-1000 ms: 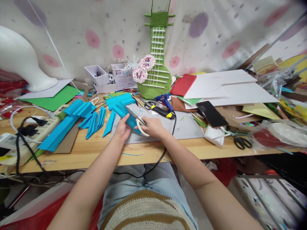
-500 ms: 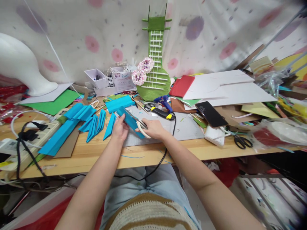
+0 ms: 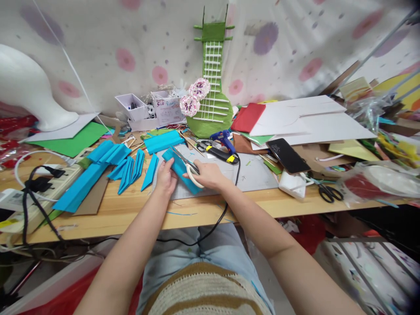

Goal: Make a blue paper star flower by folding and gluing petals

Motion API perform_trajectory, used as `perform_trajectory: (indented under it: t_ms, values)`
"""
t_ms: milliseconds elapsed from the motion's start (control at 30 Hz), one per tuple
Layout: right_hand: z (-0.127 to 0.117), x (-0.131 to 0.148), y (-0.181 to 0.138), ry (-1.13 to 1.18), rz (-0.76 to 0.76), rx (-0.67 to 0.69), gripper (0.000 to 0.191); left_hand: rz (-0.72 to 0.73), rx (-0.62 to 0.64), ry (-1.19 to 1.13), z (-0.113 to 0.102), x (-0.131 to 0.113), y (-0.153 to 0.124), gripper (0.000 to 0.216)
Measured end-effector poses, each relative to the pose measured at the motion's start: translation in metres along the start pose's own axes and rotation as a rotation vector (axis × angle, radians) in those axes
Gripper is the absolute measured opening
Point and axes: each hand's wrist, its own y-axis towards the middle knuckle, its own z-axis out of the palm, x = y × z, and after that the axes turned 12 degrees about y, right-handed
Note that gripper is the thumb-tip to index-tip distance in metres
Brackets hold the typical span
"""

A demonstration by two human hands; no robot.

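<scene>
Apparently mid-cut: pinching folded blue paper strip [image 3: 183,175] with fingers of left hand [image 3: 166,177], just above grey cutting mat [image 3: 252,173] on wooden bench [image 3: 131,205]; gripping white-handled scissors [image 3: 187,162] in right hand [image 3: 208,175], blades against strip. Calls next for steady hold.

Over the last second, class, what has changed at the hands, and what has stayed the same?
The scissors in the right hand have edged further along the blue strip, whose near end now shows past the white handle. The left hand keeps its grip on the strip. The glue gun, phone and blue pieces lie as before.
</scene>
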Motion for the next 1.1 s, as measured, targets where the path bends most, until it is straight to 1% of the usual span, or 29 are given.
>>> perform_trajectory:
  t_ms: [200, 533, 733, 933, 1000, 1100]
  values:
    - [0.002, 0.001, 0.001, -0.012, 0.015, -0.012, 0.071, -0.020, 0.005, 0.020, -0.001, 0.001, 0.001, 0.022]
    - [0.005, -0.001, 0.002, -0.027, 0.017, -0.057, 0.071, -0.058, 0.000, -0.009, -0.002, 0.003, 0.002, 0.017]
    - [0.006, -0.003, 0.003, -0.045, 0.016, -0.060, 0.070, -0.086, -0.029, -0.013, -0.002, 0.004, 0.002, 0.015]
    - [0.007, -0.005, 0.004, -0.067, 0.012, -0.071, 0.069, -0.084, -0.004, -0.006, -0.002, 0.003, 0.001, 0.018]
    - [0.005, -0.007, 0.005, -0.061, 0.027, -0.081, 0.070, -0.083, -0.024, -0.021, -0.002, 0.002, 0.002, 0.016]
    - [-0.002, -0.011, 0.007, -0.060, 0.080, -0.121, 0.070, -0.069, -0.097, -0.054, -0.003, 0.000, 0.004, 0.011]
